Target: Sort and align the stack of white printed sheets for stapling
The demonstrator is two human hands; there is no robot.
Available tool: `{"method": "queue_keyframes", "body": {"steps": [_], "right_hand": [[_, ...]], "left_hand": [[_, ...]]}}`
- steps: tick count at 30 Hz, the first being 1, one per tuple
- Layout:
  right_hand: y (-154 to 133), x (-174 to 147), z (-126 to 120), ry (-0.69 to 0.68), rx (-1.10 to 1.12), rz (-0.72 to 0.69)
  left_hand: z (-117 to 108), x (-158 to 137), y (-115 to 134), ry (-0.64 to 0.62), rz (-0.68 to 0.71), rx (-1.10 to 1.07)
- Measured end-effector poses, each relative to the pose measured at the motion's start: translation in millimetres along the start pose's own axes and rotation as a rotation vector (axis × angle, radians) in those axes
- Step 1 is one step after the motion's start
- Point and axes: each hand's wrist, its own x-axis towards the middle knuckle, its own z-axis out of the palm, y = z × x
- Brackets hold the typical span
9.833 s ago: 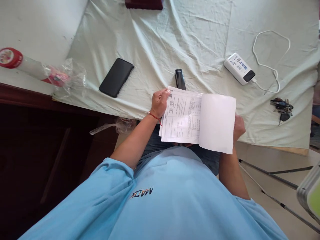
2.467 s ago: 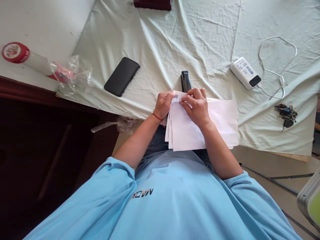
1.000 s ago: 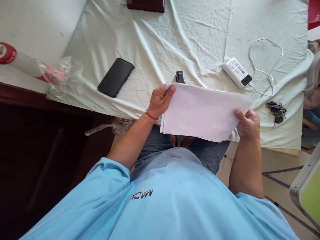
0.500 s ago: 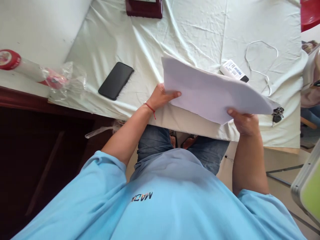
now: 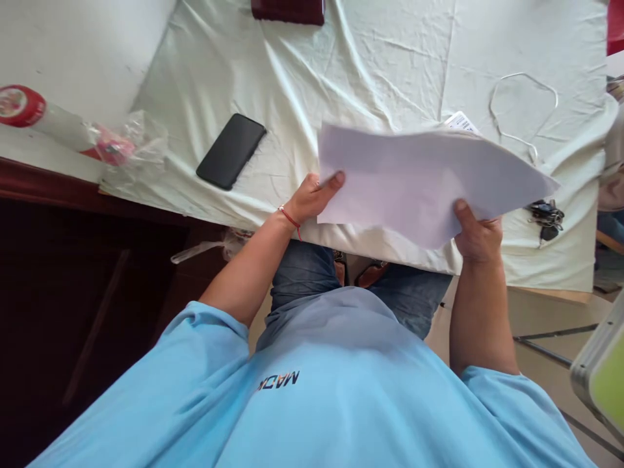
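White paper [image 5: 390, 175], which looks like a small stack of sheets, is held by both my hands over the front edge of the cloth-covered table. My left hand [image 5: 318, 195] grips its left end, thumb on top and fingers underneath. Near the right end, my right hand [image 5: 478, 231] pinches the lower edge with the thumb on top. The sheets bend slightly between the hands, and their right corner sticks out past my right hand. A white box or device with a printed label [image 5: 461, 122] is partly hidden behind the paper.
A black phone [image 5: 231, 151] lies on the pale tablecloth [image 5: 380, 52] to the left. Keys [image 5: 546, 218] and a white cable [image 5: 517, 75] are at the right. A plastic-wrapped tube with a red cap [image 5: 22, 106] lies far left. A dark red object [image 5: 288, 10] stands at the back.
The paper has turned a little, its right end rising and its left end dropping, so the keys show more fully and the labelled white item is more covered. Both hands keep their grip.
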Motion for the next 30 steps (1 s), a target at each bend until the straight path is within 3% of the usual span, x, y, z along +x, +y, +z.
{"method": "queue_keyframes", "body": {"steps": [2, 5, 11, 15, 19, 25, 30], "right_hand": [[1, -1, -3, -0.003, -0.046, 0.034], [6, -7, -16, -0.039, -0.094, 0.173], [6, -35, -34, -0.025, -0.091, 0.347], [5, -46, -35, 0.000, -0.053, 0.355], [5, -45, -37, 0.013, -0.082, 0.323], [-5, -50, -38, -0.075, -0.116, 0.452], [-4, -54, -41, -0.023, -0.065, 0.460]], "left_hand": [[7, -9, 2, 0.018, -0.126, -0.052], [13, -16, 1, -0.052, -0.231, -0.003], [19, -12, -4, 0.080, -0.090, 0.194], [21, -14, -2, 0.058, -0.041, 0.306], [20, -15, -3, 0.038, -0.062, 0.276], [23, -8, -12, 0.106, -0.133, 0.145], [25, -8, -8, 0.091, -0.096, 0.226]]}}
